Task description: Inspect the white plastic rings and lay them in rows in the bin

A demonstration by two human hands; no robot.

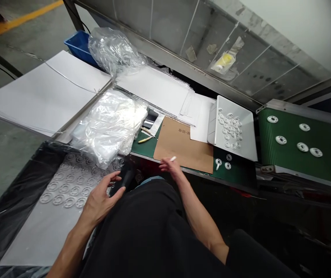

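Note:
My left hand (101, 195) hovers open, fingers spread, over the right edge of a grey sheet (38, 231) laid with rows of white plastic rings (67, 185) inside a black-lined bin. My right hand (169, 166) rests at the near edge of the workbench, fingers pinched on a small white stick-like piece (173, 158), right beside a brown cardboard sheet (183, 144).
A white tray (246, 143) holds several small white rings; three more lie on the green mat (222, 164). A green conveyor (307, 143) carries white discs at right. Clear plastic bags (110, 123), white sheets (46, 92), a blue bin (80, 44) and yellow-handled cutters (145, 139) lie at left.

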